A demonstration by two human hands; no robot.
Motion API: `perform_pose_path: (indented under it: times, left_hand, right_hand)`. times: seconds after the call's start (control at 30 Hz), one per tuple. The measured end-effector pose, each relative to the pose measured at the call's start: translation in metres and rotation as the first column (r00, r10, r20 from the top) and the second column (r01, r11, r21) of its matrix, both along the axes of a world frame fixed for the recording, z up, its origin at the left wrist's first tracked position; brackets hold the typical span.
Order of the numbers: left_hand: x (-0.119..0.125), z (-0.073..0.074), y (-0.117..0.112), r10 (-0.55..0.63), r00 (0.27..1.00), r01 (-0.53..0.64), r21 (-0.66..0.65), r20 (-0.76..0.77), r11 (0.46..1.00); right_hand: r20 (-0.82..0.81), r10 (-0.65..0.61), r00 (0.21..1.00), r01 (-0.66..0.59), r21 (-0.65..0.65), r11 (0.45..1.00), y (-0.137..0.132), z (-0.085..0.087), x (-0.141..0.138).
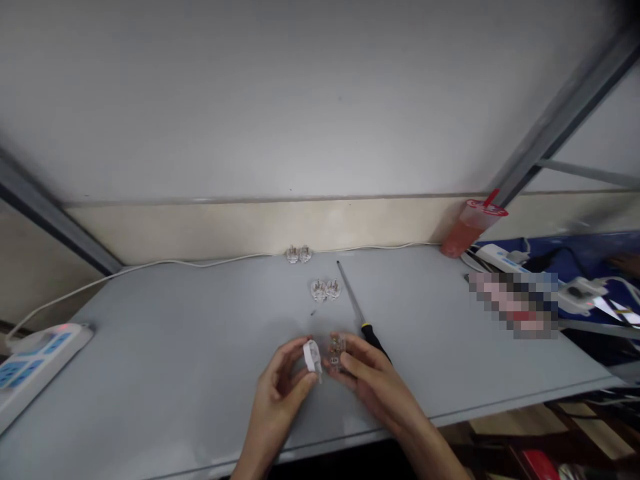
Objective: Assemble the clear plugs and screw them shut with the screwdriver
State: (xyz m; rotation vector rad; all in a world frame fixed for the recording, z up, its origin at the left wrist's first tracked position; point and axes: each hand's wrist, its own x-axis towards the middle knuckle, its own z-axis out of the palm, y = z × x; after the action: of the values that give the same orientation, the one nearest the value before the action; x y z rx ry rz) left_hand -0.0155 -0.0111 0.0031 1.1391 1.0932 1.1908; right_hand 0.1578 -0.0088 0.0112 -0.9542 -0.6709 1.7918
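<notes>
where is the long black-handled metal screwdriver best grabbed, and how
Probably by its thick black handle, from the right: the handle slants toward the near edge, grey table shows along its right side, and the right hand crowds its left.

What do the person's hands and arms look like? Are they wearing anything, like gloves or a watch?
The left hand and right hand are both bare, with no gloves and no rings that I can see. No watch, bracelet or sleeve shows on the left forearm or right forearm.
</notes>
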Motion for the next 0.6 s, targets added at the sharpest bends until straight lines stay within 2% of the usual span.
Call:
perform_pose_path:
  times: [0.27, 0.47, 0.6]
  left_hand:
    - [0.006, -0.003, 0.0, -0.041, 0.998, 0.039, 0.034, 0.053, 0.999]
    - [0.011, 0.0, -0.002, -0.048, 0.995, 0.041, 0.078, 0.086, 0.996]
    - [0.011, -0.001, -0.003, -0.052, 0.998, 0.046, 0.127, 0.046, 0.991]
  right_hand:
    - [0.214, 0.054, 0.975, -0.089, 0.158, 0.983, 0.005, -0.002, 0.0]
    - [0.298, 0.054, 0.953, -0.123, 0.218, 0.968, 0.004, -0.004, 0.0]
    - [0.305, 0.051, 0.951, -0.128, 0.237, 0.963, 0.003, -0.006, 0.0]
